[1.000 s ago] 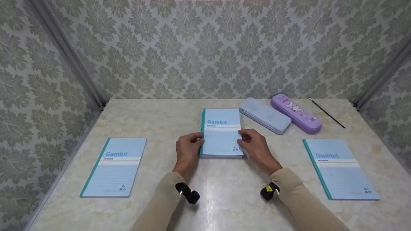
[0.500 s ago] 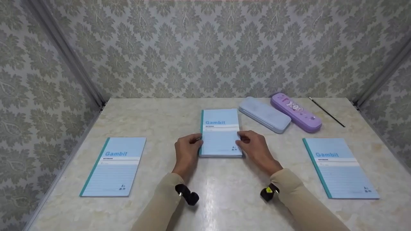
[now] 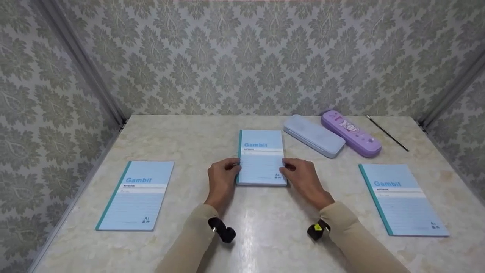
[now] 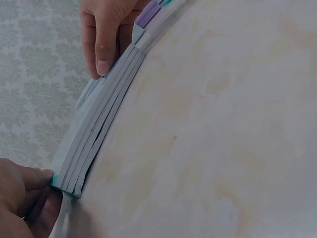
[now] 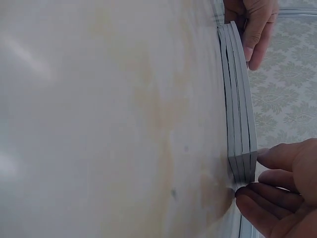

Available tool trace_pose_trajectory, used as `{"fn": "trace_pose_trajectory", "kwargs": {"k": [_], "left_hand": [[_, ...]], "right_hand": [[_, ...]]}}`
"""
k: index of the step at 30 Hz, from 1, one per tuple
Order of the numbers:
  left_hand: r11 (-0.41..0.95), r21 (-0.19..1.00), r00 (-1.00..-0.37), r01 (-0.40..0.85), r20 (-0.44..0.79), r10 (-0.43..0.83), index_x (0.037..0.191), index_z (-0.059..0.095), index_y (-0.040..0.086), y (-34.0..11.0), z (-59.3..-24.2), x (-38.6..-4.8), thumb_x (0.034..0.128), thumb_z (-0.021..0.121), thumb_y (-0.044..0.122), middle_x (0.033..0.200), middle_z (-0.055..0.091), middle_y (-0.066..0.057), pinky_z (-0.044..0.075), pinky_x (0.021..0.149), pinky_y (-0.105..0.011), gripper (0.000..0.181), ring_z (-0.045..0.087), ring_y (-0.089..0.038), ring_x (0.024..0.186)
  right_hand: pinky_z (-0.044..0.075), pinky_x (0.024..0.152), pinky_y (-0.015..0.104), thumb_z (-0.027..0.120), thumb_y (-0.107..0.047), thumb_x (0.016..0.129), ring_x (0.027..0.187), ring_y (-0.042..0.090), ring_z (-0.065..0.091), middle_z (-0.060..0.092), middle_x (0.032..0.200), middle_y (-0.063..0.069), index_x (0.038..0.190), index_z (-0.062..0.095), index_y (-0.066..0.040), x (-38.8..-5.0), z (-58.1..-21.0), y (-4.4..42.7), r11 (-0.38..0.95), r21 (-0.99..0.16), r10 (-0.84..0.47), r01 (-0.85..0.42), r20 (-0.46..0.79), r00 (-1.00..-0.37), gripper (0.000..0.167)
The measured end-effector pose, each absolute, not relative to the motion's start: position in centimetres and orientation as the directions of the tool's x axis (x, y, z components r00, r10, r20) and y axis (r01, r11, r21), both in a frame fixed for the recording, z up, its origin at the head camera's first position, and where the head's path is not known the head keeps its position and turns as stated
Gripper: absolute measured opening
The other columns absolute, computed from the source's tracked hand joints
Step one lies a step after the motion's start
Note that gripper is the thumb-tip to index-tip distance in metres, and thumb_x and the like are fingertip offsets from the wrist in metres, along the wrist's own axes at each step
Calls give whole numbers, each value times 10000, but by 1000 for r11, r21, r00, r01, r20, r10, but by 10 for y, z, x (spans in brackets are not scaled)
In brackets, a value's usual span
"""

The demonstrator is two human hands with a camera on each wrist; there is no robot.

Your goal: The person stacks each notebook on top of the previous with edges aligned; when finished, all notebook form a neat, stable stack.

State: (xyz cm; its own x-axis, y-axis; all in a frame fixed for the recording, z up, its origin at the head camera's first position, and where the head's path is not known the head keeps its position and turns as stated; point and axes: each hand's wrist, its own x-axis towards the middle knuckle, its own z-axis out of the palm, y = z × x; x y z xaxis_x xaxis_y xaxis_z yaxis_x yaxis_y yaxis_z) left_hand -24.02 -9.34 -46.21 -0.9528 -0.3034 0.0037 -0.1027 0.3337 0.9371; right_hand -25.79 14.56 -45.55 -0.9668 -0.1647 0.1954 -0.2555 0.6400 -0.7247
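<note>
A stack of several light-blue notebooks (image 3: 261, 159) with teal spines lies at the table's middle; its page edges show in the left wrist view as layers (image 4: 104, 119). My left hand (image 3: 221, 180) holds the spine side between thumb and fingers, near the front corner. On the opposite side my right hand (image 3: 305, 180) grips the stack the same way, thumb at the upper edge and fingers lower down in the right wrist view, where the stack (image 5: 240, 99) stands between both hands.
One similar notebook (image 3: 136, 195) lies at the left and another (image 3: 403, 199) at the right. Behind the stack, to the right, are a pale blue case (image 3: 313, 136), a purple case (image 3: 350, 133) and a thin black pencil (image 3: 387, 133). Patterned walls (image 3: 246, 57) surround the table.
The top notebook and those under it sit more evenly than a second ago, with less of the lower ones showing at the front. My right hand has shifted slightly toward the front.
</note>
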Motion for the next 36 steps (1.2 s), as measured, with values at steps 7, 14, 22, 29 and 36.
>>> {"fn": "trace_pose_trajectory", "kwargs": {"k": [7, 14, 22, 29, 36], "left_hand": [[332, 940, -952, -81, 25, -304, 1169, 819, 89, -93, -464, -241, 962, 769, 7, 1111, 771, -22, 571, 945, -351, 228, 688, -170, 1074], [328, 942, -955, -63, 39, -295, 1175, 815, 84, -96, -464, -240, 960, 773, 20, 1129, 770, -34, 563, 950, -363, 228, 685, -183, 1090], [297, 950, -957, -97, -7, -291, 1279, 774, 93, -112, -454, -234, 982, 766, 74, 1236, 744, -41, 552, 950, -363, 298, 660, -198, 1091], [301, 950, -962, -79, 6, -274, 1327, 744, 81, -140, -445, -224, 988, 768, 81, 1289, 732, -85, 571, 962, -381, 340, 689, -207, 1109], [376, 927, -965, -3, 96, -245, 1338, 729, 46, -169, -438, -212, 996, 761, 106, 1308, 728, -110, 559, 1004, -430, 349, 686, -240, 1153]], "right_hand": [[543, 1029, 471, 765, -76, 973, 1217, 330, 678, 728, 1271, 197, 1314, 711, 42, -256, -454, 147, 641, -730, -155, -235, 177, -972, 366], [554, 1008, 456, 764, -84, 976, 1192, 300, 683, 731, 1269, 189, 1330, 705, 44, -255, -453, 146, 620, -751, -147, -229, 176, -973, 381], [514, 1063, 496, 744, -105, 999, 1267, 363, 638, 663, 1390, 206, 1404, 651, 38, -252, -445, 143, 600, -751, -152, -274, 230, -961, 440], [524, 1050, 487, 769, -73, 978, 1233, 350, 659, 676, 1364, 203, 1375, 663, 47, -247, -436, 124, 521, -775, -194, -358, 301, -934, 428], [530, 1050, 461, 762, -90, 992, 1210, 316, 665, 684, 1345, 178, 1367, 658, 46, -242, -429, 94, 456, -816, -250, -356, 267, -931, 412]]}}
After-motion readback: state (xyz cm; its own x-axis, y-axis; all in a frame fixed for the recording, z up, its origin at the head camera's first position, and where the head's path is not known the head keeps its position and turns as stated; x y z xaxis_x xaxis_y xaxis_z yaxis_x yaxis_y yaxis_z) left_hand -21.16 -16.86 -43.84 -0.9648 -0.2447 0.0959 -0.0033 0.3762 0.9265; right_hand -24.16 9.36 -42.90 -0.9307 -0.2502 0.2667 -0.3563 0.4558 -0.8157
